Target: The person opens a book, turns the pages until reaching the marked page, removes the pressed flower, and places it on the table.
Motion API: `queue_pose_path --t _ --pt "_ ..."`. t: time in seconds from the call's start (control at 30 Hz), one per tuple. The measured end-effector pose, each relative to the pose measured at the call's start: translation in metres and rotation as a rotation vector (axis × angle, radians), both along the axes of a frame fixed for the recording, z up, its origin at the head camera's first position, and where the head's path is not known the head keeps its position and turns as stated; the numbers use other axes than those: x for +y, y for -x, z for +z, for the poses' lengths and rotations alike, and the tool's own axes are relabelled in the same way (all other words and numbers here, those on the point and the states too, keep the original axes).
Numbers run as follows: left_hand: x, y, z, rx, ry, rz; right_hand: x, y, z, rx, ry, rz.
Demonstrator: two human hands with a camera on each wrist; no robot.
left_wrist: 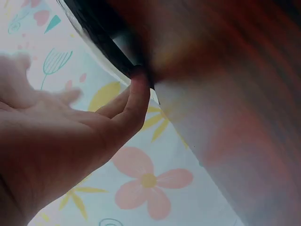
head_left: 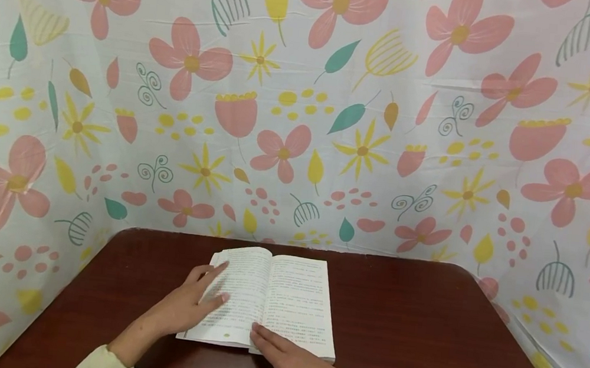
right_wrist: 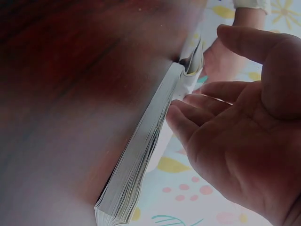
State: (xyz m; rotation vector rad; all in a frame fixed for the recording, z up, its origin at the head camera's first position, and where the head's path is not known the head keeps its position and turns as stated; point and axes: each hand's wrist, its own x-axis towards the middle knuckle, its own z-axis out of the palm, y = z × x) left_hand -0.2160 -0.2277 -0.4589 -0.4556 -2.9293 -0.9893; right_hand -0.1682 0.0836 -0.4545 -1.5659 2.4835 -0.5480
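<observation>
An open book (head_left: 298,303) with printed text lies on the dark brown table, its spine running away from the person. My left hand (head_left: 184,304) reaches over the left page, fingers spread, with the thumb and forefinger on the paper. In the left wrist view, fingertips of the left hand (left_wrist: 120,110) are at the book's edge. The right hand (head_left: 304,365) rests its straight fingers at the near end of the book, by the centre fold. From the right wrist view, the right hand (right_wrist: 235,127) is flat-fingered beside the book's thick page block (right_wrist: 141,146).
The table (head_left: 420,326) is dark, glossy wood with rounded far corners. A white curtain (head_left: 294,196) printed with pink, yellow and green flowers and leaves hangs behind it and along both sides. A pale sleeve (head_left: 104,364) covers the left forearm.
</observation>
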Motion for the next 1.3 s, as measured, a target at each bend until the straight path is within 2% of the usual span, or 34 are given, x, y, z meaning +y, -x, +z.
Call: queue_pose_path --t 0.03,0.13,0.27,0.33,0.57,0.8,0.9,1.1,1.3 --pt "0.000 -0.001 -0.001 0.025 0.033 -0.037 0.000 0.000 0.000 0.031 -0.003 0.007" --pt "0.000 -0.006 -0.003 0.093 0.110 -0.123 0.001 -0.001 0.000 0.020 0.004 0.014" --pt "0.000 -0.008 -0.004 0.119 0.155 -0.173 0.002 0.001 0.001 -0.013 0.016 0.005" --pt "0.000 -0.007 -0.005 0.110 0.164 -0.180 0.002 0.005 0.001 0.016 0.009 -0.011" --pt "-0.002 -0.005 -0.008 0.095 0.201 -0.191 0.004 0.016 0.005 0.015 -0.015 -0.118" --pt "0.000 -0.005 -0.004 0.045 0.194 -0.197 0.005 0.024 0.003 0.259 0.000 -0.130" --pt "0.000 -0.006 -0.003 0.051 0.205 -0.203 0.002 0.029 0.002 0.310 0.003 -0.153" --pt "0.000 -0.007 -0.003 0.047 0.202 -0.201 0.000 0.034 0.002 0.308 -0.007 -0.198" --pt "0.000 -0.006 -0.002 0.033 0.208 -0.204 0.002 0.037 0.003 0.275 -0.014 -0.187"
